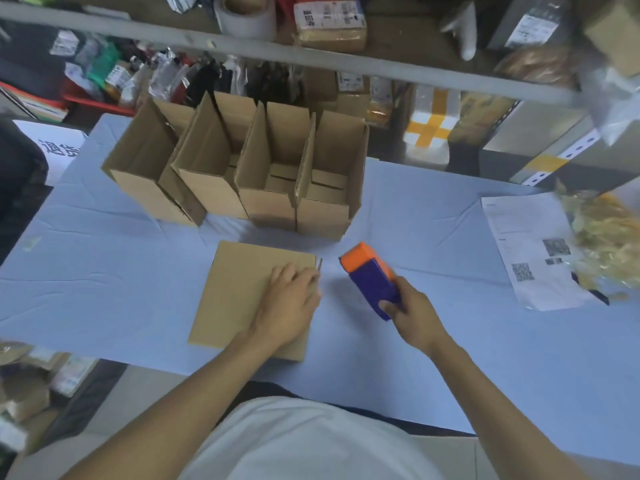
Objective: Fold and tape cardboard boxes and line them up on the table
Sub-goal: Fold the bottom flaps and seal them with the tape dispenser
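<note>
My left hand (289,299) lies flat, palm down and fingers spread, on the right half of a plain brown cardboard box (242,296) that sits closed side up near my edge of the pale blue cloth-covered table (104,271); it presses and grips nothing. My right hand (412,306) is wrapped around a purple tape dispenser with an orange nose (372,277), held clear of the cloth just to the right of the box, nose tilted up and away from me.

Behind the box, four open-topped brown cardboard boxes (242,168) stand side by side in a row, flaps up, touching or nearly so. A white printed sheet with square codes (533,254) rests well off to the right, beside a heap of yellowish crumpled plastic (606,237).

By my reckoning this box is light and stiff across its panels but weak along the scored folds, so it would slide on the smooth cloth under any sideways push; my flat palm looks meant to pin it while tape goes on. Whether tape is already on the seam I cannot tell. To lift it afterwards, I would take it by two opposite walls close to the corners, where the board resists crushing, not by a loose flap. The dispenser seems rigid and easy to hold around its body.
</note>
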